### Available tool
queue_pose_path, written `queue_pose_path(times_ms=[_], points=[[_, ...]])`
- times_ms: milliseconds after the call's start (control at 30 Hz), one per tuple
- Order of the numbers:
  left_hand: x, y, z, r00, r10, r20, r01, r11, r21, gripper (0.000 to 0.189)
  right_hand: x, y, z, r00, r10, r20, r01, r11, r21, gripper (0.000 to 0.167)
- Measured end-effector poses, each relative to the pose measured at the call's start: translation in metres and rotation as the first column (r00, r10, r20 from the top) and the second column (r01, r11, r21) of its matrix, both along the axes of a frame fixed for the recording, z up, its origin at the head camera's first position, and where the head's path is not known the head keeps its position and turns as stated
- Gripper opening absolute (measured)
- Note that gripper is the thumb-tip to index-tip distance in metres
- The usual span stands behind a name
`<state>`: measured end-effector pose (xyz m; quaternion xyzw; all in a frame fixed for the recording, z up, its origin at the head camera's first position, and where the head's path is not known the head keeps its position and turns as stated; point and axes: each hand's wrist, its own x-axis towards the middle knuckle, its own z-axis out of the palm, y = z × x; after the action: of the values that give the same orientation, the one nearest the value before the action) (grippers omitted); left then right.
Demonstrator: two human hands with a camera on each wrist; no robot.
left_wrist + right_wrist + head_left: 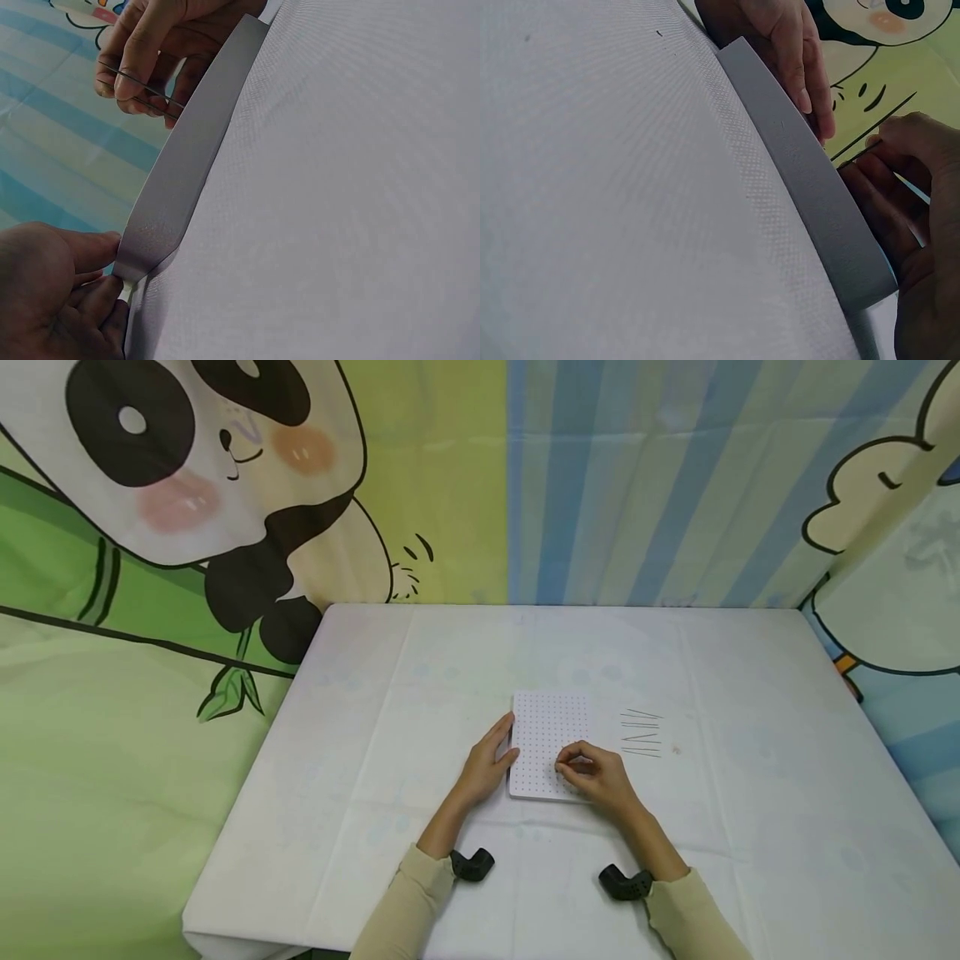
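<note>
A white board with a grid of small holes [551, 718] lies on the table. My left hand [486, 764] rests along its left edge with fingers extended, the thumb touching the side. Over the board's lower right part, my right hand [596, 772] pinches a thin dark metal pin [859, 154] between thumb and fingertips, its lower end at the board's top. Close beside it, another thin pin [877, 122] stands slanted up from the board. The right hand hides which holes these are in the head view. To the board's right lie several loose thin pins [641, 712].
A white cloth covers the table [420, 693]. Just right of the loose pins is a tiny beige speck [676, 750]. Behind the table hangs a printed curtain [435, 468] with a panda and stripes. Each wrist wears a black device [472, 865].
</note>
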<state>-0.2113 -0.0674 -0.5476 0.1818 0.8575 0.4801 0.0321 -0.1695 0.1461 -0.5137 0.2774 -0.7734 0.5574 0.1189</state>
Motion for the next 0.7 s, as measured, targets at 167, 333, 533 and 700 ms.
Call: queue_pose_path(times_ms=[167, 333, 533, 700], points=[[-0.0006, 0.0002, 0.0007, 1.0, -0.003, -0.003, 0.003, 1.0, 0.0, 0.06, 0.0002, 0.0003, 0.0028, 1.0, 0.018, 0.023, -0.017, 0.999, -0.03, 0.015], [-0.0006, 0.0009, 0.0003, 1.0, -0.001, 0.0, 0.001, 1.0, -0.001, 0.06, -0.0004, 0.0009, 0.002, 0.999, 0.036, 0.028, -0.034, 0.997, -0.064, 0.019], [0.0, 0.0009, 0.0008, 1.0, 0.0, -0.001, 0.0, 1.0, 0.001, 0.061, -0.0013, 0.0024, -0.0004, 0.997, 0.066, 0.046, -0.061, 0.992, -0.112, 0.025], [-0.0001, 0.0007, -0.0002, 1.0, 0.005, -0.009, -0.005, 1.0, -0.004, 0.06, -0.0013, 0.0038, 0.0002, 0.994, 0.093, 0.052, -0.085, 0.987, -0.14, 0.027]])
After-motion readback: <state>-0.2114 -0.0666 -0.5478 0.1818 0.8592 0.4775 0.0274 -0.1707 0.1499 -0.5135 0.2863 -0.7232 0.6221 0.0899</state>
